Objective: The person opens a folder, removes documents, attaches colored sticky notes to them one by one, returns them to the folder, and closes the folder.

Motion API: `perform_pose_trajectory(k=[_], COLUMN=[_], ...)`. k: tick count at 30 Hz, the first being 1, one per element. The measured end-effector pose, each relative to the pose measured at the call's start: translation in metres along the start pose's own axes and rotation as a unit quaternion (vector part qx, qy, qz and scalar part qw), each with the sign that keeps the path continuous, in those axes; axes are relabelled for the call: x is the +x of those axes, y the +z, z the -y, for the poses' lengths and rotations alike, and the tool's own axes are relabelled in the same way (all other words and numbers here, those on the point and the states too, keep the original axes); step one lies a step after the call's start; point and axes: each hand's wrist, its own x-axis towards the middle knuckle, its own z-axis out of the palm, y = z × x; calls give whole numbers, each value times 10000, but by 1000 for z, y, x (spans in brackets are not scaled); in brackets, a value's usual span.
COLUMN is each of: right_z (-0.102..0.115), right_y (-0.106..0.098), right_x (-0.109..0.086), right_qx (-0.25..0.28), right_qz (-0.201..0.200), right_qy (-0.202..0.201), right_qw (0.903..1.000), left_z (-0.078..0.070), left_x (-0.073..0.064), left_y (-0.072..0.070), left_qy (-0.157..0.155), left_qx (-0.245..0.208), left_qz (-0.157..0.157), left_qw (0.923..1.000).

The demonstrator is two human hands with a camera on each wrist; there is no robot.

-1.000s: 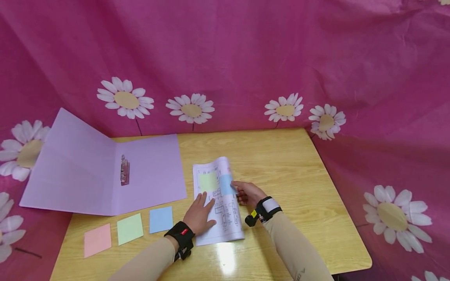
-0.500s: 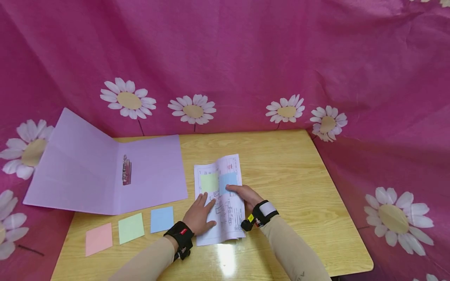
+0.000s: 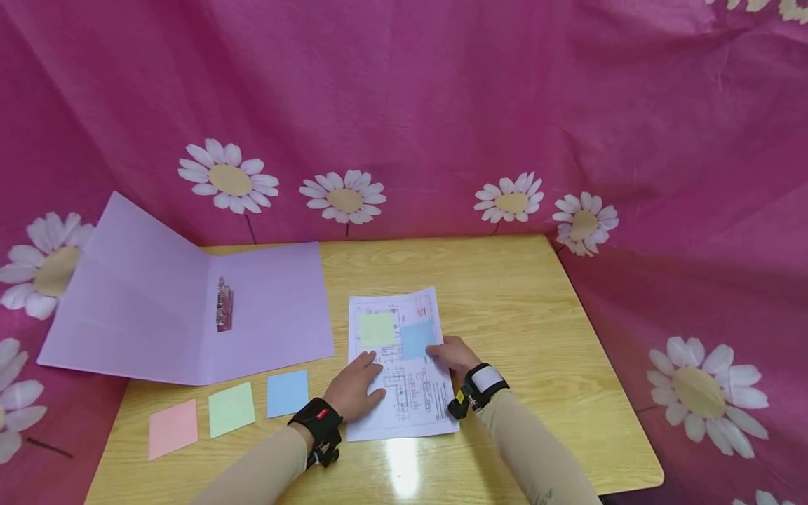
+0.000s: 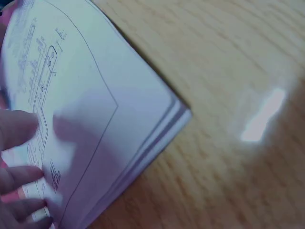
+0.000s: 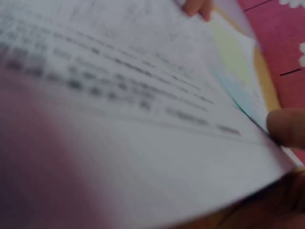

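A stack of printed drawing sheets lies on the table, its layered corner showing in the left wrist view. Stuck on the top page are a green sticky note and, right of it, a blue sticky note. My left hand rests on the left part of the page, fingers spread. At the right edge, my right hand pinches the paper. Its thumb lies on top near the blue note, the other fingers beneath, largely hidden by the page.
An open purple folder with a metal clip stands at the left, its cover raised. In front of it lie a pink note, a green note and a blue note. A flowered curtain hangs behind the table.
The right side of the paper, curled up and leftward before, has come down nearly flat. My right hand has moved slightly right with that edge; the left hand has stayed on the page.
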Motion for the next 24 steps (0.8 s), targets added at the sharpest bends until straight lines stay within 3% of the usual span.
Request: perform_pose_trajectory(k=[4,7,10,14,16,18,21,24], right_z=[-3,2,6,9,10,11,10,7], right_y=[6,8,6,-3,-7,-10,-10,-9], right_x=[1,-2,-4,-6,-7,-6,-6,-4], right_qx=[-25,-78,-32,243,391,525,626,716], right_qz=[-266,-361,-384,-463,-499,-498,-423,-353], right_qy=[-197,-426,-521,-522,-535,-526,-543,-561], right_qw=[9994,9984,9979,9973,9966,9960,9957,9952], left_z=[2,13,31,61,78,95,117,129], left_x=[-5,-11,-22,-38,-46,-55,-71,-94], left_y=[-8,-20,-38,-71,-93,-114,-136,-140], left_qy=[169,8,-319,-715,-958,-1326,-2145,-2981], left_qx=[-393,-521,-667,-811,-725,-606,-545,-679], left_qz=[254,145,-320,-1407,-2073,-2668,-3238,-3652], left_qw=[9988,9985,9968,9841,9709,9527,9199,8793])
